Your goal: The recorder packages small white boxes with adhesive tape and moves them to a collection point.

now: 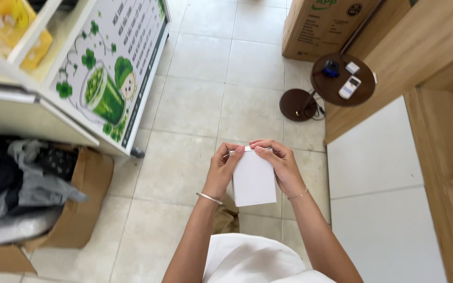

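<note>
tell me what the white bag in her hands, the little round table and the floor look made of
White bag: looks like matte paper or thin card, flat and crisp-edged, held by both the left hand and the right hand. Round table: dark brown wood or wood-look laminate, smooth with a slight sheen. Floor: pale glazed tiles, probably ceramic, with grout lines.

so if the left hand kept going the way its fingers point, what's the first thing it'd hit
The left hand points right, across the top of the white paper bag that both hands hold. It would probably meet the right hand's fingers first; they look nearly touching, though depth is unclear.
</note>
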